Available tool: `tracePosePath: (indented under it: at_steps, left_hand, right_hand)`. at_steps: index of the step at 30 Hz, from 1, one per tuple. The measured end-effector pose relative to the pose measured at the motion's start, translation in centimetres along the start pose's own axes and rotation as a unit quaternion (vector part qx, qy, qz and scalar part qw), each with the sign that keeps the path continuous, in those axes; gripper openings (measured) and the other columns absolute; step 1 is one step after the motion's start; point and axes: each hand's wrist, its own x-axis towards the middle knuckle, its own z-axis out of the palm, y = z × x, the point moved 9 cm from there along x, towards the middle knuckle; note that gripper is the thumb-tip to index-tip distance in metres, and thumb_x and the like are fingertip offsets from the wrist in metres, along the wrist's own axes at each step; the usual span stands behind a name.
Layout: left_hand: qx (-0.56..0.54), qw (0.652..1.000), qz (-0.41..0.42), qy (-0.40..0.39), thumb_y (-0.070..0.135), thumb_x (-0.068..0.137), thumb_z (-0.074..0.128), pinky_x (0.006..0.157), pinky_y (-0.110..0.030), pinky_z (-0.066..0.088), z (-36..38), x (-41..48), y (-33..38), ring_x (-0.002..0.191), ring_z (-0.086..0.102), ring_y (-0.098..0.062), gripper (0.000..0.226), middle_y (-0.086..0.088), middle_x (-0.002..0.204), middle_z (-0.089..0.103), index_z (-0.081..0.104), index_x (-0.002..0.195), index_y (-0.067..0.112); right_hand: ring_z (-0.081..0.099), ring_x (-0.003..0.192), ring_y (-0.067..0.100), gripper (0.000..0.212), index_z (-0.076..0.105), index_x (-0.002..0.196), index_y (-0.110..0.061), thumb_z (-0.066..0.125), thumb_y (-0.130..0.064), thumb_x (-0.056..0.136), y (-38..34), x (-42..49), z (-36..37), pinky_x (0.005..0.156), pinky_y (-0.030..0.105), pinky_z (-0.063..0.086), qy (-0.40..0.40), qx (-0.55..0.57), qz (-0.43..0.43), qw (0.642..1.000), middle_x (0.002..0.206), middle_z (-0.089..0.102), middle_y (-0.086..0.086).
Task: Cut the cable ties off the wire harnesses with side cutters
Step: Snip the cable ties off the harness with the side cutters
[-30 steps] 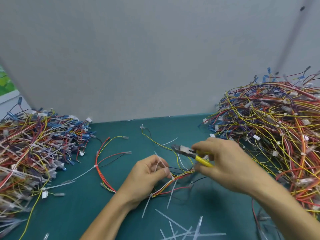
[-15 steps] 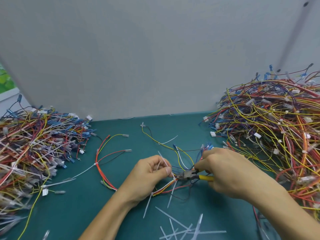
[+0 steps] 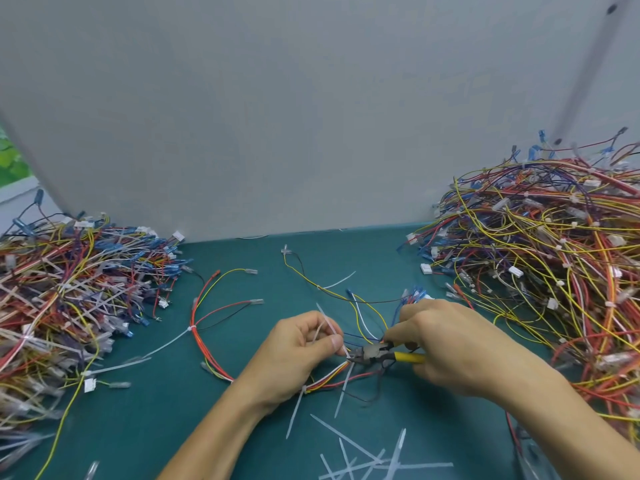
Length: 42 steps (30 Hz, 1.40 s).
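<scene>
A wire harness point(image 3: 207, 344) of red, yellow and black wires lies spread on the green table. My left hand point(image 3: 298, 355) pinches a white cable tie point(image 3: 329, 329) on that harness between thumb and forefinger. My right hand point(image 3: 450, 348) grips yellow-handled side cutters point(image 3: 384, 354). Their jaws point left and sit at the tie, right by my left fingertips. Two more white ties hang from the harness below my left hand.
A big heap of harnesses point(image 3: 554, 271) fills the right side, another heap point(image 3: 69, 299) the left. Several cut white ties point(image 3: 363, 459) lie loose at the near edge. A grey wall point(image 3: 311, 116) closes off the back of the green table point(image 3: 346, 258).
My right hand has brought the side cutters down and left, from above the harness to the tie at my left fingertips. My left hand has kept its pinch and stayed in place.
</scene>
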Motion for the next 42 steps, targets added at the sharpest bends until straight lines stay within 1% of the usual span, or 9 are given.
tracePosePath:
  at_steps: [7,14,22,24,26,31,36,38,42]
  left_hand:
    - [0.003,1.0,-0.002,0.003,-0.002,0.091,0.057,0.052,-0.005,0.036,-0.1,0.1,-0.2,0.049,0.05,0.006,0.012,-0.008,0.076,0.068,0.06,0.083,0.007]
    - [0.009,1.0,-0.007,0.007,0.0,0.09,0.058,0.055,-0.006,0.037,-0.2,0.3,-0.7,0.053,0.052,0.004,0.012,0.001,0.071,0.068,0.062,0.083,0.009]
    - [0.026,0.999,-0.012,0.015,0.002,0.09,0.059,0.064,-0.013,0.043,-0.3,0.4,-1.0,0.067,0.06,-0.006,0.011,-0.002,0.075,0.071,0.062,0.083,0.01]
    - [0.021,1.0,-0.008,0.014,0.002,0.09,0.059,0.06,-0.011,0.042,-0.3,0.4,-0.8,0.061,0.059,-0.002,0.01,-0.005,0.077,0.071,0.061,0.084,0.009]
    - [0.019,1.0,-0.005,0.022,0.002,0.09,0.058,0.053,-0.01,0.036,-0.4,0.4,-0.9,0.051,0.049,0.0,0.01,-0.007,0.076,0.069,0.06,0.083,0.009]
    - [-0.05,0.994,-0.017,0.091,0.003,0.089,0.059,0.05,-0.027,0.025,-1.6,0.5,-1.7,0.049,0.031,-0.013,0.018,-0.015,0.072,0.055,0.058,0.075,0.015]
    - [-0.052,0.993,-0.004,0.106,0.0,0.094,0.051,0.051,-0.026,0.031,-1.6,0.2,-1.4,0.045,0.035,-0.009,0.017,-0.022,0.08,0.063,0.054,0.08,0.009]
    - [-0.048,0.993,-0.005,0.11,-0.004,0.095,0.044,0.051,-0.025,0.033,-1.7,0.2,-1.6,0.046,0.036,-0.009,0.017,-0.011,0.072,0.062,0.049,0.082,0.006]
    - [-0.054,0.99,-0.011,0.127,-0.007,0.094,0.034,0.05,-0.025,0.03,-1.8,0.2,-1.7,0.049,0.03,-0.012,0.017,0.001,0.06,0.041,0.042,0.086,0.006]
  right_hand:
    - [0.053,0.098,0.02,0.033,0.056,0.113,-0.033,0.053,-0.024,0.081,-0.1,0.1,0.0,0.072,0.031,0.049,0.011,-0.034,-0.01,0.999,0.1,0.054,-0.009]
    - [0.053,0.094,0.019,0.018,0.054,0.1,-0.027,0.049,-0.031,0.083,-0.3,0.2,0.1,0.061,0.028,0.035,0.027,-0.069,-0.02,0.997,0.095,0.055,-0.008]
    - [0.055,0.09,0.025,0.017,0.055,0.096,-0.028,0.055,-0.04,0.082,-0.3,0.0,0.4,0.07,0.036,0.049,0.012,-0.026,-0.011,1.0,0.088,0.061,-0.003]
    - [0.055,0.09,0.026,0.016,0.053,0.093,-0.029,0.056,-0.04,0.082,-0.3,0.0,0.5,0.069,0.035,0.048,0.007,-0.02,-0.004,1.0,0.088,0.061,-0.003]
    - [0.055,0.091,0.025,0.019,0.052,0.091,-0.031,0.061,-0.043,0.08,-0.3,0.0,0.4,0.068,0.033,0.046,-0.002,-0.008,0.004,1.0,0.089,0.061,-0.003]
    - [0.052,0.1,0.017,0.044,0.054,0.112,-0.037,0.069,-0.055,0.075,0.6,-0.8,-1.3,0.081,0.035,0.046,-0.025,0.045,0.034,0.998,0.103,0.048,-0.014]
    - [0.044,0.083,0.007,0.023,0.048,0.1,-0.033,0.063,-0.029,0.083,-0.5,-0.8,-3.8,0.073,0.024,0.039,0.126,0.149,0.032,0.98,0.088,0.044,-0.018]
    - [0.042,0.082,0.006,0.026,0.048,0.1,-0.031,0.06,-0.019,0.08,-1.5,-0.1,-2.3,0.068,0.018,0.035,0.117,0.189,0.032,0.974,0.083,0.043,-0.019]
    - [0.05,0.097,0.017,0.025,0.039,0.095,-0.032,0.056,-0.02,0.08,-1.7,0.7,1.2,0.077,0.032,0.043,0.087,0.189,0.066,0.976,0.091,0.048,-0.016]
